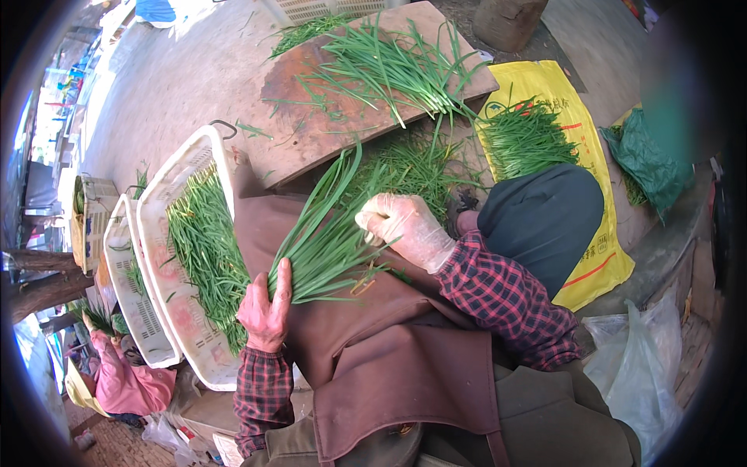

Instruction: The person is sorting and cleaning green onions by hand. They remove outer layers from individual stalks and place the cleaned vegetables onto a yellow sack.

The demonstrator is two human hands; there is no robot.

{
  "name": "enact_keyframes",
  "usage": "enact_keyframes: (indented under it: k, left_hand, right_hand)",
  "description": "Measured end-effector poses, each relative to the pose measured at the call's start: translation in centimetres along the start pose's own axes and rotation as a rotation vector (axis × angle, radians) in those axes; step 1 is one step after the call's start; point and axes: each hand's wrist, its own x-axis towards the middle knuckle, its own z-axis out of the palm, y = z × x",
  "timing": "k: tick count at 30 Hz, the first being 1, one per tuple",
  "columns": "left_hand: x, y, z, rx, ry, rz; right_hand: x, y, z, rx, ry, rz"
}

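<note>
Green bunch (323,253), brown apron (412,381).
We see the left hand (266,311) pinching it; gloved right hand (408,228) curled beside, pinch unclear to us.

The bare left hand (264,311) has its grip around a fanned bundle of long flat green leaves (331,257) above a smooth brown apron (397,381). Beside the bundle, the right hand (408,227), in a thin whitish glove, curls its fingers. A white slotted plastic crate (158,288) at left holds a heap of similar leaves (204,257); a loose green pile (405,68) lies on a low brown wooden worktop (299,144), another (529,142) on a yellow printed sack (607,274).
</note>
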Motion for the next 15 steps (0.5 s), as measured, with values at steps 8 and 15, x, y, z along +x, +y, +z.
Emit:
enact_keyframes:
  k: [8, 15]
  left_hand:
    - [-0.8, -0.2, 0.3, 0.026, -0.024, -0.13]
    - [-0.7, -0.2, 0.6, 0.027, -0.038, -0.15]
  right_hand:
    - [0.0, 0.8, -4.9, 0.287, 0.316, 0.272]
    - [-2.1, 0.6, -2.1, 0.002, -0.018, -0.037]
